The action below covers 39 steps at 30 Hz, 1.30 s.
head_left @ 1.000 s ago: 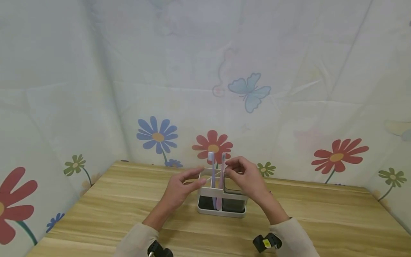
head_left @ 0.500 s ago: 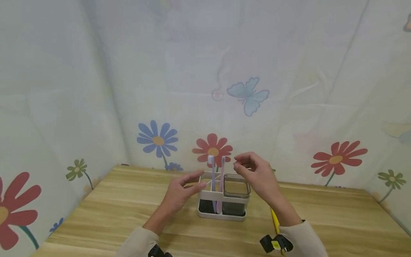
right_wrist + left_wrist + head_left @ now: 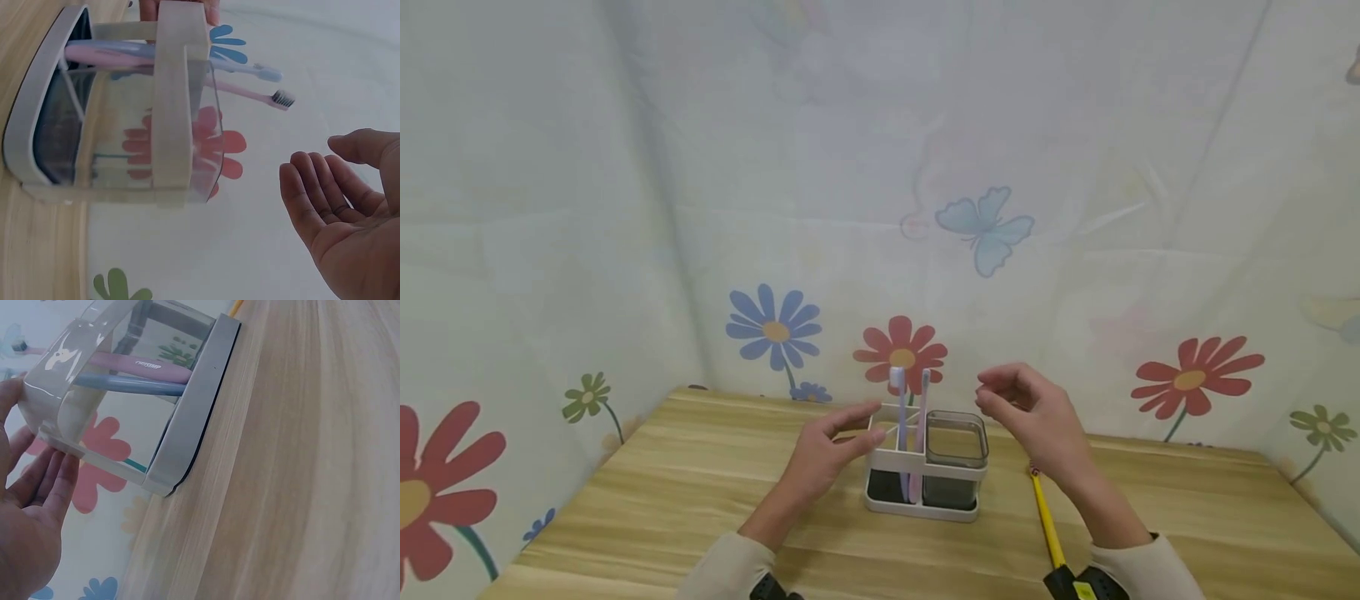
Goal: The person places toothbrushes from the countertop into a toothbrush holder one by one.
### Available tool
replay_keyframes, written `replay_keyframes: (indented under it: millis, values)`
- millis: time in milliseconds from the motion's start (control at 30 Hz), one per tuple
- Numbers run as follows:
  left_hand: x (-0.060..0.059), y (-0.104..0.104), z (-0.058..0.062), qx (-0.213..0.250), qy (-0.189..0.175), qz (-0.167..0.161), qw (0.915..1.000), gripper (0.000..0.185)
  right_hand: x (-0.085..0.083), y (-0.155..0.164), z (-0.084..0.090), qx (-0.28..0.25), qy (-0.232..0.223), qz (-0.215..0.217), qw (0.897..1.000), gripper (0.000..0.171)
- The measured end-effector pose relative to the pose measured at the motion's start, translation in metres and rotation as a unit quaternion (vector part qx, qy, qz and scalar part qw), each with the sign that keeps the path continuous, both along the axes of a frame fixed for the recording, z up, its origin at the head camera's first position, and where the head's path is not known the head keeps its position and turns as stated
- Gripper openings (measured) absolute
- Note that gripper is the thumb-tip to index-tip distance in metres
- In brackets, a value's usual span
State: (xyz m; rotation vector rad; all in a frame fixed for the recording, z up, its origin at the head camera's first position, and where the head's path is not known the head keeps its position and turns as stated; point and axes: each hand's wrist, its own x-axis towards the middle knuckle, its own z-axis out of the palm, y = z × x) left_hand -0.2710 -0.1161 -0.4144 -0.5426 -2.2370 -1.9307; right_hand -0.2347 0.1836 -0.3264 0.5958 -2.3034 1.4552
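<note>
Left hand (image 3: 829, 450) is steadying the white plastic toothbrush holder (image 3: 922, 467), fingers straight; right hand (image 3: 1037, 415) is hovering empty, loosely apart.

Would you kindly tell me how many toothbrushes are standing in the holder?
2: a blue toothbrush and a pink toothbrush stand side by side in the holder, left of its grey cup. None seems hidden.
</note>
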Motion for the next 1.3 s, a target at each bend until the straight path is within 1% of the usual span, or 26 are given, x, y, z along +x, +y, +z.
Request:
replay_keyframes:
  millis: [233, 433, 533, 767, 967, 1100, 1300]
  values:
    - [0.000, 0.000, -0.001, -0.006, -0.002, -0.002, 1.0000, 0.046, 0.001, 0.017, -0.007, 0.011, -0.022, -0.007, 1.000, 0.025]
    - [-0.001, 0.000, -0.002, -0.007, -0.006, -0.002, 1.0000, 0.047, 0.001, 0.033, -0.015, 0.025, -0.016, -0.009, 1.000, 0.024]
    - [-0.002, 0.000, -0.004, -0.007, -0.005, -0.001, 1.0000, 0.047, 0.002, 0.041, -0.021, 0.024, -0.021, -0.011, 0.999, 0.024]
    - [0.000, 0.000, -0.004, -0.007, -0.009, 0.007, 0.9999, 0.046, 0.007, 0.059, -0.029, 0.033, -0.053, -0.027, 0.998, 0.027]
    - [-0.001, 0.000, -0.004, -0.007, -0.009, 0.004, 0.9999, 0.046, 0.010, 0.070, -0.035, 0.022, -0.076, -0.026, 0.997, 0.028]
    - [-0.001, 0.000, -0.004, -0.006, -0.007, 0.000, 1.0000, 0.046, 0.011, 0.076, -0.039, 0.017, -0.102, -0.031, 0.994, 0.031]
    - [0.000, 0.000, -0.002, -0.005, -0.006, 0.006, 1.0000, 0.046, 0.013, 0.081, -0.045, 0.030, -0.132, -0.042, 0.990, 0.034]
